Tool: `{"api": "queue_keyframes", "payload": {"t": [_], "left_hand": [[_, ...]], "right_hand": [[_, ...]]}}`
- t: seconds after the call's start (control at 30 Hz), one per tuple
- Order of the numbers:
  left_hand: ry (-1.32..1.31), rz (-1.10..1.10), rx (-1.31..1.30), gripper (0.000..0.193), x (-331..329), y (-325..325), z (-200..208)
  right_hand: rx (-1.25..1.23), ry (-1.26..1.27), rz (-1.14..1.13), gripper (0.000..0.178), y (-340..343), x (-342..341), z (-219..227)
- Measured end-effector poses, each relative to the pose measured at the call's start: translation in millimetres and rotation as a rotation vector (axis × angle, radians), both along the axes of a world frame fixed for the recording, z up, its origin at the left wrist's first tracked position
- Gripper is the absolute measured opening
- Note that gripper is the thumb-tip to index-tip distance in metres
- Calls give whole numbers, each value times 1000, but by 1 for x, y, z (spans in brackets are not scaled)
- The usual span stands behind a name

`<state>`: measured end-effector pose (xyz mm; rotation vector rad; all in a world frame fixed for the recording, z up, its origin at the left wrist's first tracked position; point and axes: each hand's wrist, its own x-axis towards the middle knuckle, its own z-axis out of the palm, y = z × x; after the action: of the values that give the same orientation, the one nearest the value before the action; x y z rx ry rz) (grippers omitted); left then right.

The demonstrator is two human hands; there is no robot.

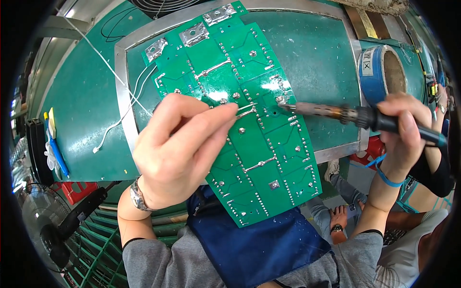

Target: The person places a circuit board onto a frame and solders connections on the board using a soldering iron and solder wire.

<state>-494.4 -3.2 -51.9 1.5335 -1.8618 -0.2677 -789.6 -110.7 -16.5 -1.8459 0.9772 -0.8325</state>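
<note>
A large green circuit board lies before me, its face dotted with solder joints and a few shiny tinned patches. In a pinch of thumb and forefinger, my left hand holds a thin silvery solder wire over the middle of the board. My right hand is wrapped around the handle of a soldering iron. The iron points left, its dark tip over the board near a round solder joint, right of the wire and apart from it. Whether the tip touches the board I cannot tell.
A blue roll with a cardboard core stands at the right. A metal frame edges the green bench. White cable and a blue pen-like tool lie left. A black fan stands lower left; another person's hand shows lower right.
</note>
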Motion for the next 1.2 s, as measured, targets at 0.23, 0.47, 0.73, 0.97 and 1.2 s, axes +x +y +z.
{"api": "queue_keyframes", "payload": {"t": [0.23, 0.47, 0.73, 0.97, 1.2], "left_hand": [[96, 68, 20, 24, 7, -1, -3], [118, 49, 14, 23, 10, -2, -5], [119, 44, 23, 23, 11, 1, -2], [187, 85, 34, 24, 19, 0, -3], [149, 100, 13, 20, 28, -15, 1]], "right_hand": [[-316, -207, -517, 28, 48, -67, -9], [-660, 315, -799, 25, 53, -54, -12], [-680, 348, -660, 31, 50, -52, 2], [-612, 163, -431, 39, 44, -12, -4], [-199, 9, -230, 35, 17, 40, 4]]}}
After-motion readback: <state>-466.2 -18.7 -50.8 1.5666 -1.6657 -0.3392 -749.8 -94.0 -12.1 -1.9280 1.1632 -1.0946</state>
